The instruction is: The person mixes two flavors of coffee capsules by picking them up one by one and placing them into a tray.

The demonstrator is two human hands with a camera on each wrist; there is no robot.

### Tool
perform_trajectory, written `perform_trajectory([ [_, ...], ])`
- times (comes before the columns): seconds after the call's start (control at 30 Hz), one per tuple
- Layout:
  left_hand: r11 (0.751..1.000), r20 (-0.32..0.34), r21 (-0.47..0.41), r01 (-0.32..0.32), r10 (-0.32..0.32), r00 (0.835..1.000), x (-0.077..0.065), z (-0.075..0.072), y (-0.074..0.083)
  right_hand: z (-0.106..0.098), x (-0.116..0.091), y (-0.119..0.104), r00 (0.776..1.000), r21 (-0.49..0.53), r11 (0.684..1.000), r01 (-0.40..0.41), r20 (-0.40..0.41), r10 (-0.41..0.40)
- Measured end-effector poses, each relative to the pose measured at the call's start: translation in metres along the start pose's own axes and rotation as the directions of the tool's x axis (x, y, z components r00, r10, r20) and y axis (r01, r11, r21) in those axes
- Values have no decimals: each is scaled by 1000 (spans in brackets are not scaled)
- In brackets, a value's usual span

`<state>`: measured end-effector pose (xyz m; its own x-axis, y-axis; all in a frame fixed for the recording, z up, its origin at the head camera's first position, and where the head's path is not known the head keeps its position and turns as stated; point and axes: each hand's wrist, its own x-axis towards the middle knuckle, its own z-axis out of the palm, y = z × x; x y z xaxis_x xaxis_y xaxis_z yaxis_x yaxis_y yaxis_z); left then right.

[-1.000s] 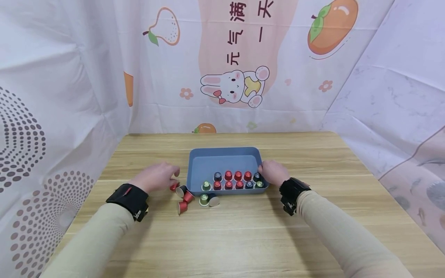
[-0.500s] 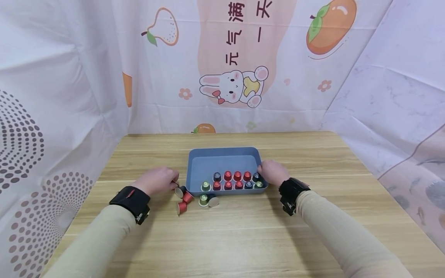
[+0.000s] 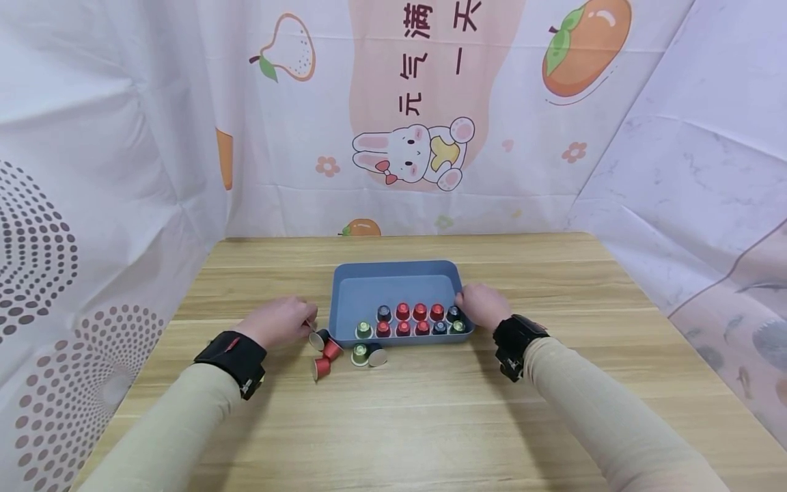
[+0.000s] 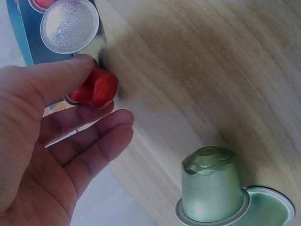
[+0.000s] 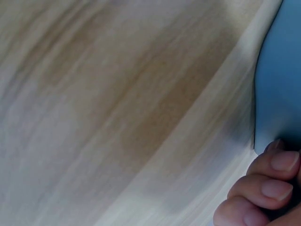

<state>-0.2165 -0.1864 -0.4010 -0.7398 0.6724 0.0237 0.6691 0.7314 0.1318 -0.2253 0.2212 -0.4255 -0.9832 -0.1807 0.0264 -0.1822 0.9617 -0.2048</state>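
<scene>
I have the left hand (image 3: pixel 278 322) pinching a red capsule (image 4: pixel 99 88), a silver-lidded capsule (image 4: pixel 69 26) just beyond; the right hand (image 3: pixel 486 305) grips the tray (image 3: pixel 393 285).

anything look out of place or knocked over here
Yes. Two red capsules lie on their sides on the table by the near left corner of the blue tray, while the capsules inside stand in two neat rows. The printed rabbit on the backdrop is also turned sideways. No spill shows.
</scene>
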Motion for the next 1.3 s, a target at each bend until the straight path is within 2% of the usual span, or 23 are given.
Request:
perform_trajectory([
  [0.3, 998, -33, 18, 52, -52, 998, 1, -4, 5, -2, -1, -2, 1000, 4, 1000, -6, 12, 5],
  [0.57, 990, -29, -16, 137, -137, 990, 5, -6, 8, -2, -1, -2, 1000, 12, 1000, -15, 20, 15],
  [0.7, 988, -46, -33, 150, -151, 987, 6, -8, 9, -3, -1, -3, 999, 24, 999, -24, 39, 23],
  [0.87, 991, -88, -41, 131, -134, 987, 8, -10, 10, -3, -1, -4, 998, 31, 999, -30, 52, 28],
  [1.13, 999, -183, -30, 21, -26, 983, 12, -14, 10, -1, -1, -2, 1000, 24, 1000, -19, 19, 19],
  [1.3, 1000, -191, 10, -12, 13, 981, 18, -17, 16, 3, 2, 0, 1000, 14, 1000, -17, -4, 17],
])
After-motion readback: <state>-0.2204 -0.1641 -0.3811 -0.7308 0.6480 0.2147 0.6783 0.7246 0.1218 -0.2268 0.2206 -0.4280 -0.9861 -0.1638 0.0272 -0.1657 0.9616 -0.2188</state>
